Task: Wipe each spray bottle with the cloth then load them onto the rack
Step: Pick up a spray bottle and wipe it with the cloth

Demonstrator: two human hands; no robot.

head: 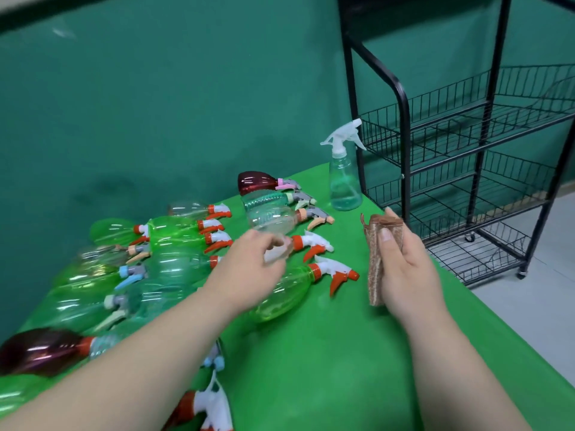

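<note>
Over table [326, 353] | left hand [245, 262] grips clear bottle [278, 251] | right hand [404, 269] holds cloth [375, 269]

A bright green cover lay over the surface [326, 353], smooth but for a few shallow ripples, with a soft sheen on it near the front. Behind it hung a dark teal backdrop [171, 104], filling most of the view and faintly creased and mottled low down. To the right of the surface, a pale grey floor [529, 312] showed. A dark, blurred band [46, 10] crossed the upper left corner.
</note>
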